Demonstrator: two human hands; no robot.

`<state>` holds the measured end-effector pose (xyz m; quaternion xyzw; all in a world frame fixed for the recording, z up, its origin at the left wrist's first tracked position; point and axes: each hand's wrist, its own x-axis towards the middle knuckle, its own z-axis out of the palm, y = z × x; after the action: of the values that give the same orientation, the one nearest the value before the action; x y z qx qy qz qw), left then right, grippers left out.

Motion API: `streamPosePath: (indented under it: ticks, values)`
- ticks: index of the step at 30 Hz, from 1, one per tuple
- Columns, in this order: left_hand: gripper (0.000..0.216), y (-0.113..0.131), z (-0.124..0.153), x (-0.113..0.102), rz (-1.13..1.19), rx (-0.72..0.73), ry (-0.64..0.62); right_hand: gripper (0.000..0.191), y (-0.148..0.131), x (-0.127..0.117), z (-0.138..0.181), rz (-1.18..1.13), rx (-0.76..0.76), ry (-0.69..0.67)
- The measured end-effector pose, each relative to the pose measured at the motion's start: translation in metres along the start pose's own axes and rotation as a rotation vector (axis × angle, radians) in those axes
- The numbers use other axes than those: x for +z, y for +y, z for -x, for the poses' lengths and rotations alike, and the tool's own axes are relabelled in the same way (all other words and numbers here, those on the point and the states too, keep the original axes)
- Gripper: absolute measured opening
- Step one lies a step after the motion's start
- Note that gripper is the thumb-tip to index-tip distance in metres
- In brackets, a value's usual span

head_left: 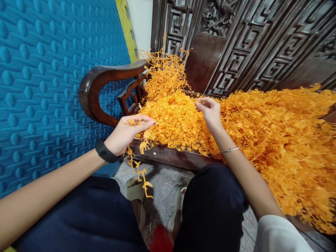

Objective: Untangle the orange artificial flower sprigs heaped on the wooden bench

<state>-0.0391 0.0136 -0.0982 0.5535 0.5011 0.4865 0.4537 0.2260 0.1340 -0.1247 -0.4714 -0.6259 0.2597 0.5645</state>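
Observation:
My left hand, with a black band at the wrist, is closed on a strand of orange plastic sprigs. The strand is thin and branching; part crosses the fingers and the rest dangles below the palm, over the floor. Thumb and forefinger of my right hand are pinched together above the back of a heap of small orange plastic pieces. A bit of orange shows at those fingertips, too small to make out. Behind the heap rises a looser tangle of thin orange stems.
The heap lies on a dark wooden bench seat with a curved armrest and a carved backrest. A larger orange pile spreads to the right. Blue textured matting stands left. Below are my knees and sandals.

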Motion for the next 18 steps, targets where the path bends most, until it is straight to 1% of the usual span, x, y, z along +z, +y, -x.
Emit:
streamPosePath:
  ticks: [4, 5, 7, 9, 10, 11, 12, 14, 15, 16, 18]
  values:
    - [0.021, -0.001, -0.001, 0.003, 0.039, -0.017, -0.054, 0.02, 0.02, 0.016, -0.008, 0.0, 0.03, -0.062]
    - [0.021, 0.0, -0.001, 0.004, 0.058, -0.017, -0.055, 0.026, 0.022, 0.02, -0.009, 0.0, 0.04, -0.098]
    - [0.021, 0.002, -0.001, 0.007, 0.106, -0.031, -0.059, 0.045, 0.024, 0.024, -0.009, 0.023, 0.021, -0.21]
    - [0.02, 0.002, -0.002, 0.01, 0.143, -0.043, -0.08, 0.062, 0.02, 0.024, -0.007, 0.089, -0.055, -0.331]
    - [0.02, 0.002, -0.003, 0.01, 0.151, -0.045, -0.098, 0.066, 0.015, 0.024, -0.004, 0.122, -0.097, -0.374]
    - [0.02, 0.002, -0.003, 0.011, 0.154, -0.044, -0.115, 0.064, 0.008, 0.023, 0.0, 0.14, -0.128, -0.402]
    - [0.02, 0.001, -0.004, 0.011, 0.152, -0.041, -0.128, 0.058, -0.001, 0.023, 0.005, 0.132, -0.147, -0.42]
    - [0.021, 0.0, -0.005, 0.012, 0.142, -0.043, -0.134, 0.036, -0.024, 0.025, 0.018, 0.057, -0.147, -0.459]
    - [0.022, 0.0, -0.005, 0.013, 0.134, -0.047, -0.129, 0.029, -0.037, 0.026, 0.025, 0.009, -0.133, -0.494]
    - [0.023, 0.0, -0.005, 0.014, 0.125, -0.048, -0.12, 0.029, -0.051, 0.029, 0.033, -0.027, -0.114, -0.538]
    - [0.024, 0.001, -0.005, 0.016, 0.103, -0.036, -0.104, 0.036, -0.075, 0.035, 0.048, -0.024, -0.069, -0.625]
